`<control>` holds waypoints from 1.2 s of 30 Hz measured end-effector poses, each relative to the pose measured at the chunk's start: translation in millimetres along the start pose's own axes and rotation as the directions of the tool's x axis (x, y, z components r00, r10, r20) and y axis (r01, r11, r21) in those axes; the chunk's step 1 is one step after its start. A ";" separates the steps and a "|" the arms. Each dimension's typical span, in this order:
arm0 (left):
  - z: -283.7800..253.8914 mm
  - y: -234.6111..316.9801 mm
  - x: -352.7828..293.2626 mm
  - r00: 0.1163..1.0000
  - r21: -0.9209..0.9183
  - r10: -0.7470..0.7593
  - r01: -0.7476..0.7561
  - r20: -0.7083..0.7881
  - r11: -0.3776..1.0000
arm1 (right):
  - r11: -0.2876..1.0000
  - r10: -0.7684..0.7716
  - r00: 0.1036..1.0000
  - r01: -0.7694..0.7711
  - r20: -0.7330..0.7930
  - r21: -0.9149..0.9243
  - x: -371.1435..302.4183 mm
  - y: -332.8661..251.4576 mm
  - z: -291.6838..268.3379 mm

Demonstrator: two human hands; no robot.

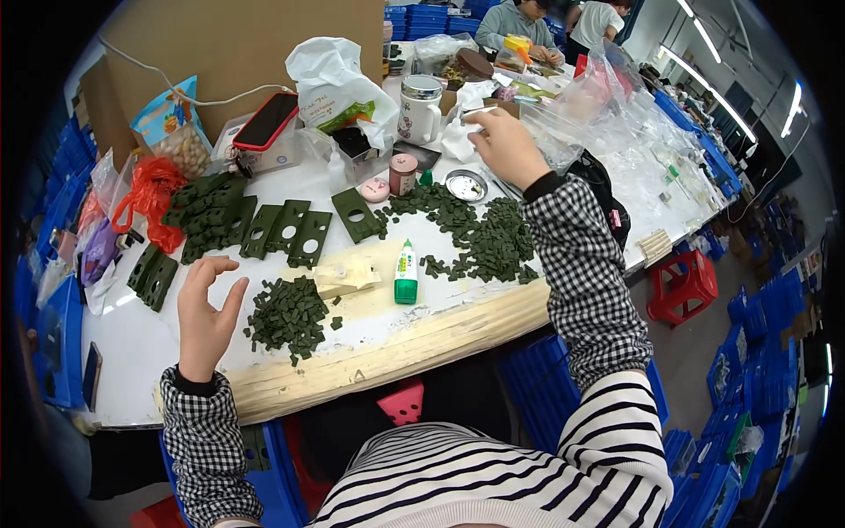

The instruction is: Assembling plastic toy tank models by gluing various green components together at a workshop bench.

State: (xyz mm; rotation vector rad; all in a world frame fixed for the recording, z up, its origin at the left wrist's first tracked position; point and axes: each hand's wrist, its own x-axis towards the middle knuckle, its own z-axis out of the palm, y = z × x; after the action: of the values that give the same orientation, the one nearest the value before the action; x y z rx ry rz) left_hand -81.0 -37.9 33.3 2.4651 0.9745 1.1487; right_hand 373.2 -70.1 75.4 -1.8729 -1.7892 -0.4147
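My left hand (209,308) hovers at the left of the table, thumb and fingers apart and nothing between them. Beside it lies a heap of small dark green rectangular pieces (286,315). My right hand (510,148) is stretched toward the back, next to a crumpled white tissue (459,139). Its fingers are drawn together around a thin light object, too small to name. A white glue bottle with a green base (406,275) lies mid-table beside a pale yellow block (346,278). Dark green flat plates with round holes (289,225) lie behind it. A larger heap of green pieces (495,238) spreads near my right forearm.
Behind the work area stand a lidded white mug (420,110), a pink tin (403,174), a round metal lid (466,185) and a red-cased phone (266,121). Red plastic bags (151,202) sit at left. A red stool (682,286) is at right. Other people work at the far end.
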 end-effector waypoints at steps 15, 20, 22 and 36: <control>53.7 -64.5 50.5 0.954 0.121 -0.092 0.059 0.284 0.991 | 0.759 -0.593 0.707 0.650 0.386 -0.025 -97.3 -104.5 49.2; 58.9 -71.3 44.6 0.982 0.192 0.001 -0.038 0.191 0.981 | 0.693 -0.668 0.657 0.720 0.351 -0.028 -94.3 -117.7 48.0; 63.0 -72.2 41.5 0.982 0.194 0.045 -0.081 0.181 0.978 | 0.692 -0.666 0.647 0.722 0.371 -0.019 -97.4 -118.4 47.5; 63.9 -58.5 37.2 0.910 -0.007 0.267 -0.279 0.318 0.960 | 0.919 -0.385 0.908 0.358 0.168 0.168 -84.0 -121.2 0.5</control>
State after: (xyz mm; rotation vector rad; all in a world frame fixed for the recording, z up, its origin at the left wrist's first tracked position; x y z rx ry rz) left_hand -43.0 33.6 -15.0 2.7685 0.5778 0.7692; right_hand 246.3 -139.8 47.3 -1.5224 -2.2617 -0.2384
